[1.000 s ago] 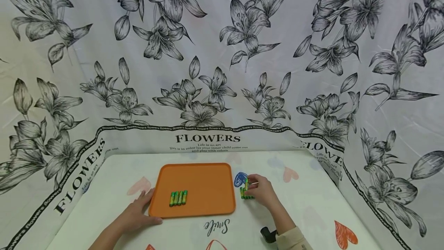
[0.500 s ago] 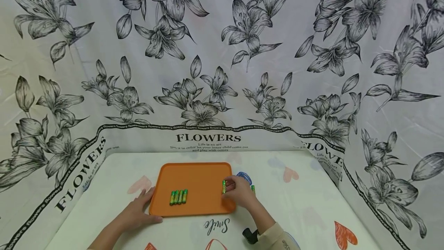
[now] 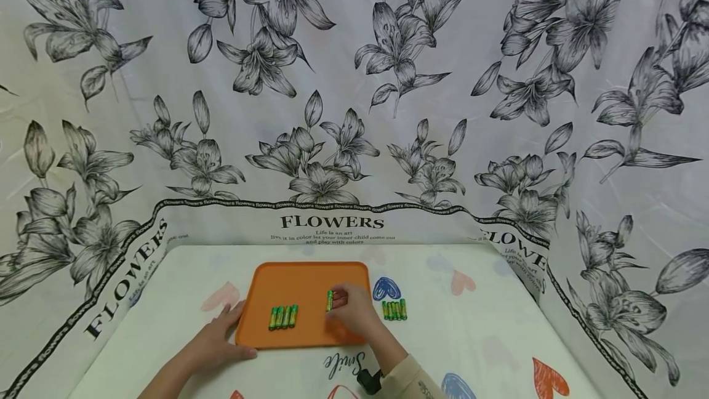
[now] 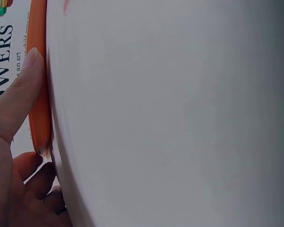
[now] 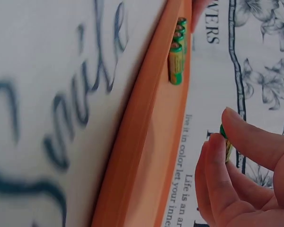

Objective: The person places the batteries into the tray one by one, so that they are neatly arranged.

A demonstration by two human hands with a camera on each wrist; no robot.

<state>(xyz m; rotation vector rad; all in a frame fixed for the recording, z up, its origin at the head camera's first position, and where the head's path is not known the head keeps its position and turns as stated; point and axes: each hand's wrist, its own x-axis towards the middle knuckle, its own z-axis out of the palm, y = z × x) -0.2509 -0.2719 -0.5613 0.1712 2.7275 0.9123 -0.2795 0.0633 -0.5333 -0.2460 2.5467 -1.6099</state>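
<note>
My right hand (image 3: 354, 311) pinches one small green-and-yellow battery (image 3: 330, 302) above the right half of the orange tray (image 3: 301, 279). In the right wrist view, the battery (image 5: 228, 147) is between thumb and fingertips, mostly hidden by the fingers. Several matching batteries (image 3: 283, 317) lie side by side in the tray's left half. Another row of batteries (image 3: 394, 310) is on the table, just right of the tray. My left hand (image 3: 215, 340) touches the tray's near left corner, its thumb (image 4: 26, 80) straight against the front rim and its other fingers at the left side.
The white tablecloth (image 3: 487, 337) has printed hearts and the word Smile. A flower-patterned curtain (image 3: 338, 226) surrounds the table at the back and sides. A small black device (image 3: 368, 380) sits by the right wrist.
My right hand has lifted one battery from the row on the table and carried it left, over the tray. My left hand has stayed at the tray's corner.
</note>
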